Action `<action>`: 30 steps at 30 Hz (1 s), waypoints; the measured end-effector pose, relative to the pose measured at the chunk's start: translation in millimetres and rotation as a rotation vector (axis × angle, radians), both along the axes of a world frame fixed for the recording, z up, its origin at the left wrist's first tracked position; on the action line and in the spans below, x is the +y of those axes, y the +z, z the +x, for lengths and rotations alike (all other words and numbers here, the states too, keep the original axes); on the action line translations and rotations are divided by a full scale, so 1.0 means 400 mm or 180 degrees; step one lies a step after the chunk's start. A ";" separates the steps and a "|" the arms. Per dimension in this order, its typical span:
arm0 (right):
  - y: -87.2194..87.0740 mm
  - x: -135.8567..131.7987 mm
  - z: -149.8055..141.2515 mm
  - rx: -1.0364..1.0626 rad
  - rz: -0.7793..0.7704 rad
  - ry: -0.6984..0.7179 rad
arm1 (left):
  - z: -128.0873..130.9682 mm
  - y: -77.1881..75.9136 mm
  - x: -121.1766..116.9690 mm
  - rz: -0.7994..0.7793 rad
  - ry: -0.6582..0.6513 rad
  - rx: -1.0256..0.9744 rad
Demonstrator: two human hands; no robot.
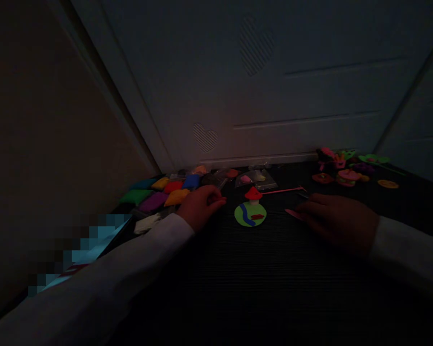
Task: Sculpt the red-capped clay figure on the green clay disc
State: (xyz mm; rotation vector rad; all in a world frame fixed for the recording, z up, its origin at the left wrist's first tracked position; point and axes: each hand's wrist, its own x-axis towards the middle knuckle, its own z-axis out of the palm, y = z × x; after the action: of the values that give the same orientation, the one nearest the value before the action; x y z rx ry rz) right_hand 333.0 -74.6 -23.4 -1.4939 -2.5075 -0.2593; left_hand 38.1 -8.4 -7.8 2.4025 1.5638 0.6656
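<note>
Dim tabletop (216, 283) carries a decorated green disc (252, 210) beside the left hand (197, 206), whose fingers should pinch the small red piece (222, 199) only lightly, as they do; the right hand (339, 222) grasps a pink tool (293, 214).

A pale left sleeve (153, 252) and matching right sleeve (407, 247) are running long (greyish in this dim light), leaving left hand (199, 206) and right hand (341, 221) bare.

My left hand (199, 207) hides part of a small red piece (222, 198); my right hand (337, 221) covers the rest of a slim pink pointed tool (293, 213). View edges crop both pale cloth sleeves (153, 250).
</note>
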 end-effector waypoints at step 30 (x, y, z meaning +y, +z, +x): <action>0.004 -0.086 -0.144 0.1734 0.1289 0.1243 | 0.117 0.013 -0.185 -0.1733 -0.1024 -0.1604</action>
State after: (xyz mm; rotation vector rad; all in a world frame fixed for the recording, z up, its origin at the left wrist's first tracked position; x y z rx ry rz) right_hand 275.5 -109.1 -21.8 -0.7681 -2.0804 -0.2348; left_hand 84.9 -82.6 -2.6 1.8324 0.9656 0.6135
